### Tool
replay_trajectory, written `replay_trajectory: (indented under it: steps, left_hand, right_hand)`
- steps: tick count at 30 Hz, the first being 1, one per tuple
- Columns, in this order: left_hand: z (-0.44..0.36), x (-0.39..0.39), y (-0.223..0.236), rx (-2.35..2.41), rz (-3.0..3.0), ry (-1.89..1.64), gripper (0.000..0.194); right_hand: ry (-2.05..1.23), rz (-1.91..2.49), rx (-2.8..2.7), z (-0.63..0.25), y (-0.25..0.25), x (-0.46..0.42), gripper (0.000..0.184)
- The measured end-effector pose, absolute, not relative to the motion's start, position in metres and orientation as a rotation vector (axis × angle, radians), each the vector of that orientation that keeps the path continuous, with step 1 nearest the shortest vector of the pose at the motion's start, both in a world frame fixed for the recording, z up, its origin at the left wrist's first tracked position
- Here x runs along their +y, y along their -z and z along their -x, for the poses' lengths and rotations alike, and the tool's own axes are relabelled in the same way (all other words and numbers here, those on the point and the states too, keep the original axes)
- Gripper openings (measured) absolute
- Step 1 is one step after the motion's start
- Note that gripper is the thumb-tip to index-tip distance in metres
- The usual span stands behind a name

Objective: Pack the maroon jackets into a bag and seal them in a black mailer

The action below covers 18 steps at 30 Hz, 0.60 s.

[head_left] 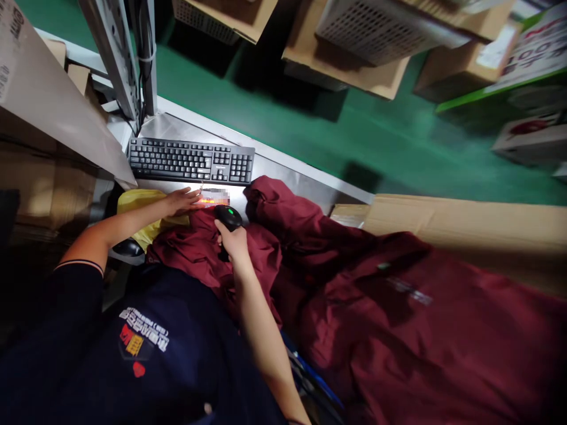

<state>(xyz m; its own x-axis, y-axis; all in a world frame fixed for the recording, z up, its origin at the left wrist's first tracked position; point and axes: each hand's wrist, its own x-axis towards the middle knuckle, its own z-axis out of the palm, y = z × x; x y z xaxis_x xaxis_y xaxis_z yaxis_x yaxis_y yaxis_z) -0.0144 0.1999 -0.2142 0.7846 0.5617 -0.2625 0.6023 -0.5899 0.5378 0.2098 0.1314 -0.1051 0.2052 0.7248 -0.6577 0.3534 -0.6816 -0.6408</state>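
Two bare arms reach forward from a navy shirt with a printed emblem on the chest. Maroon cloth lies bunched before the person and spreads away to the right. Over its bunched part, the right hand is closed around a black scanner showing a green light. The left hand lies palm down, fingers nearly straight, at the left end of a brightly lit label; whether they pinch it, I cannot tell. The label sits just ahead of the scanner, with yellow material near the left forearm. Just beyond is a black keyboard on a metal tabletop. Past its edge stretches a green floor, with cardboard boxes and perforated baskets farther off.
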Motion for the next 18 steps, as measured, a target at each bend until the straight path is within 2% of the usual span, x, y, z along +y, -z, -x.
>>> replay_trajectory:
  steps: [9,18]
  left_hand:
    - [0.015,0.210,0.202,0.762,-2.449,0.134,0.053]
    - [0.014,0.218,0.205,0.753,-2.410,0.071,0.046]
  right_hand:
    - [-1.444,2.152,-1.033,-0.214,0.106,0.134,0.043]
    - [-1.510,2.167,-0.949,-0.210,0.091,0.148,0.041]
